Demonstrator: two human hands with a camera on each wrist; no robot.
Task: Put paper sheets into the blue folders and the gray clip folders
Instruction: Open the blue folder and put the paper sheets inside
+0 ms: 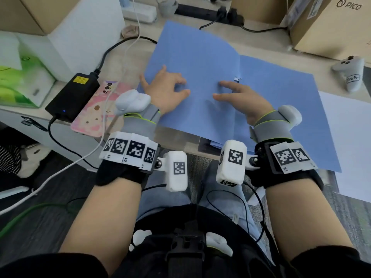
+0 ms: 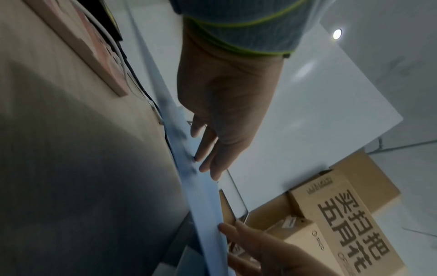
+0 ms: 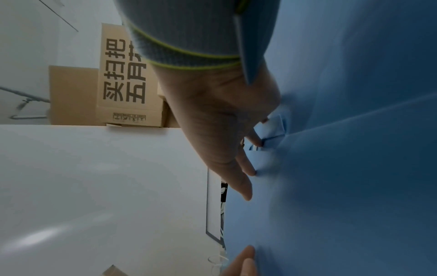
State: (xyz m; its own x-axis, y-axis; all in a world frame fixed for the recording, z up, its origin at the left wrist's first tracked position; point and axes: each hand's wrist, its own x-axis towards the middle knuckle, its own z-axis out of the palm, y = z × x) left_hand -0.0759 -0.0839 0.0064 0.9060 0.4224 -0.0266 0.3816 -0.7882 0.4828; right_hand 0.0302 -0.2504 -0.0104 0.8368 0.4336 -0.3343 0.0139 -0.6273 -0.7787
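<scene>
Under both hands [image 1: 202, 95] lies the open blue folder [image 1: 267, 101].

Folder [image 1: 210, 57] open flat across the middle of the counter [image 1: 176, 141], near edge overhanging the counter's front. Left hand [image 1: 166, 87] on the folder's left leaf, right hand [image 1: 239, 99] just right of it, fingertips near the centre fold. Phone [image 1: 94, 113] left of the folder, at the counter's front edge; power brick [image 1: 74, 97] touching the phone's left side, cables trailing off the edge to the floor. Boxes [image 1: 325, 23] behind the folder at far right, power strip [image 1: 212, 13] behind its far edge. Controller [image 1: 350, 75] right of the folder, before the boxes. Paper sheet [image 1: 349, 145] right of the folder, partly under its right leaf.
</scene>
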